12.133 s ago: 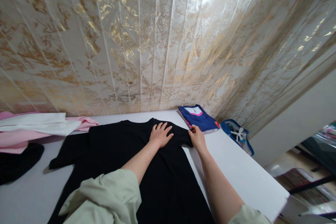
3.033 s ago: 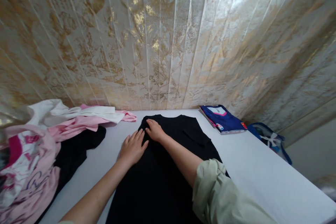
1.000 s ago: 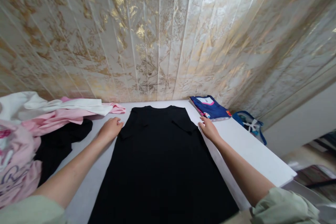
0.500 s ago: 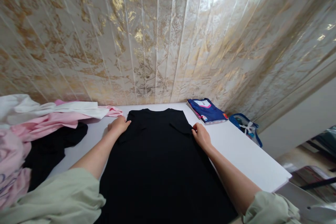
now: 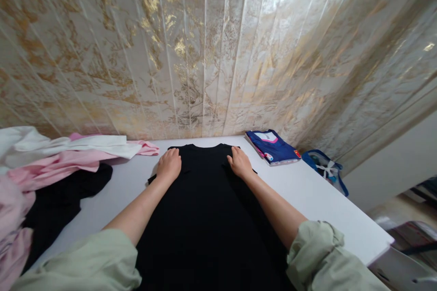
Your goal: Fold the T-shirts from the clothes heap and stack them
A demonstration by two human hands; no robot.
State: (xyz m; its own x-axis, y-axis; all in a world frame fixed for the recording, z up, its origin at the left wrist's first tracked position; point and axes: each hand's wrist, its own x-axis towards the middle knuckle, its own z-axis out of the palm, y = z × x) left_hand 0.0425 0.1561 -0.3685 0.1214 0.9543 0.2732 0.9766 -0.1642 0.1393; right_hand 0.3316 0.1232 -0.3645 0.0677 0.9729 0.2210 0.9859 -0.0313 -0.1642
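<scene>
A black T-shirt [image 5: 208, 209] lies spread on the white table, its neckline at the far side and its lower part running out of view toward me. My left hand [image 5: 170, 164] rests palm down on the shirt's left shoulder and sleeve, fingers stretched toward the far edge. On the opposite shoulder lies my right hand [image 5: 240, 162], also palm down, with its thumb apart from the fingers. Both hands are open and press on the cloth. Part of each sleeve sticks out beside the hands.
Loose pink, white and black clothes [image 5: 61, 168] are heaped on the left of the white table [image 5: 327, 209]. A folded navy garment [image 5: 278, 148] lies on a small stack at the back right. Beside it is a blue-edged clear bag [image 5: 326, 168]. A patterned curtain [image 5: 205, 54] hangs behind.
Both hands have left the sleeve edges and moved inward onto the shirt's shoulders. The sleeve ends now show outside the hands. The view has shifted slightly.
</scene>
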